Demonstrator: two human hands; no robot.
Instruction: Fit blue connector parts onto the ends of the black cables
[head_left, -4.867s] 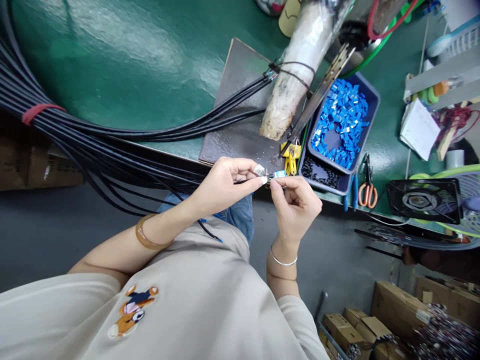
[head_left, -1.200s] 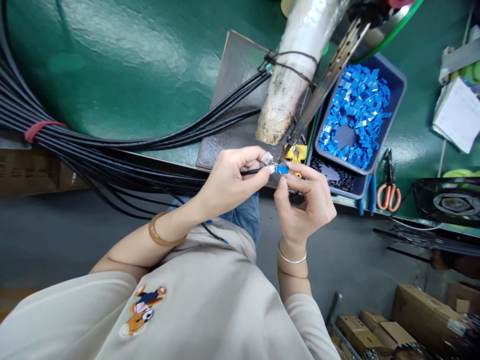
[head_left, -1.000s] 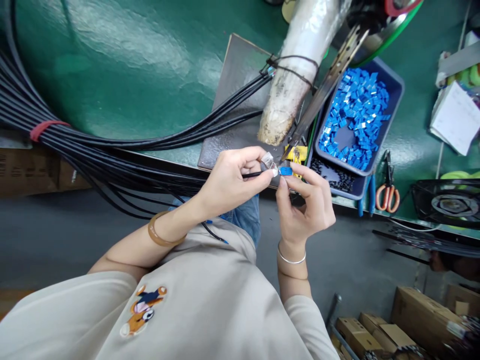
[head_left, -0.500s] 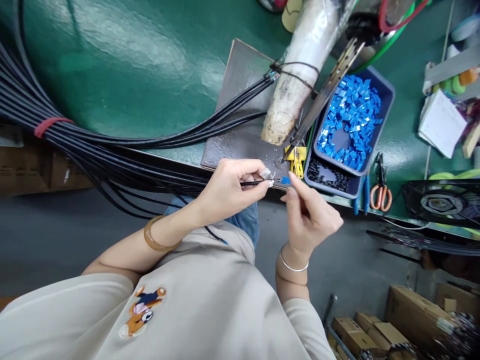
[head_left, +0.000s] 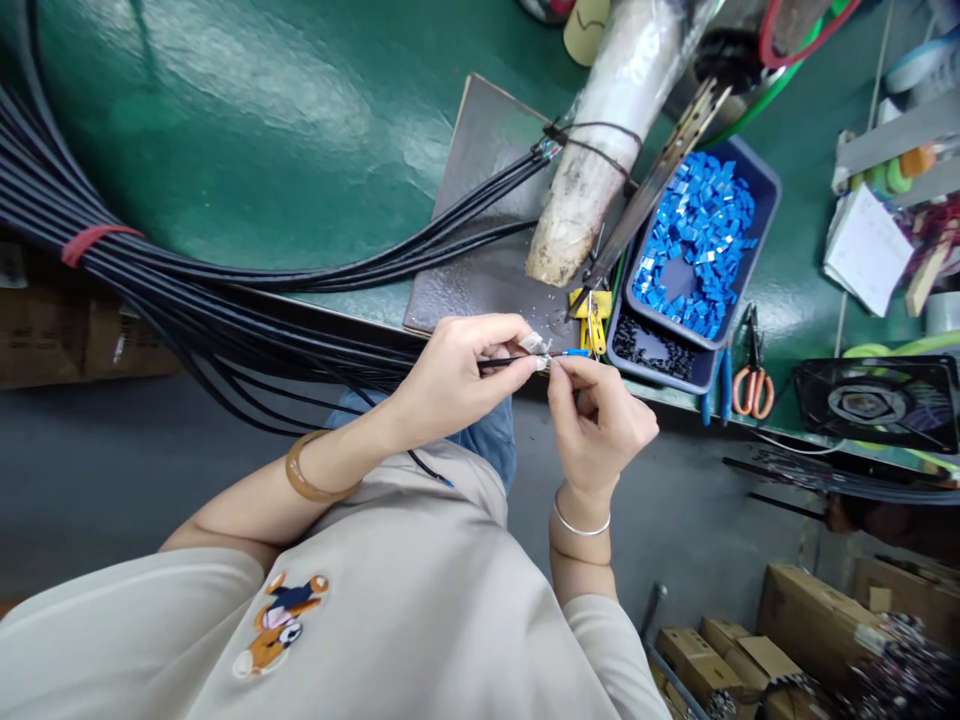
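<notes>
Both hands are positioned at the near edge of the green bench [head_left: 255, 130], centre of scene. The left hand [head_left: 469, 375] is clamped on a black cable [head_left: 499, 362], with the thumb on the near side and the fingers on the far side. A white piece [head_left: 534, 343] lies at its fingertips (tape or wrapping; cannot be told).

The cable end points right and carries a blue tip [head_left: 576, 353]. The right hand [head_left: 598, 420] is at this end, thumb and index fingertips close together, just right of the left thumb. Whether they are clamped on a strand cannot be told. The remaining right fingers are curled.

Far of the hands, a dark mat [head_left: 480, 140] lies on the bench, a wrapped tube [head_left: 592, 170] extending over it. A yellow tool [head_left: 592, 322] lies just beyond the blue tip.

Two bins are located to the right — the upper bin [head_left: 765, 175] holds blue parts [head_left: 697, 235], the lower bin [head_left: 699, 380] holds black parts [head_left: 649, 345]. Farther right are orange-handled cutters [head_left: 753, 388] and a fan [head_left: 862, 402].

To the left, a cable bundle [head_left: 187, 295] crosses the bench edge — gathered by a red tie [head_left: 97, 238].
</notes>
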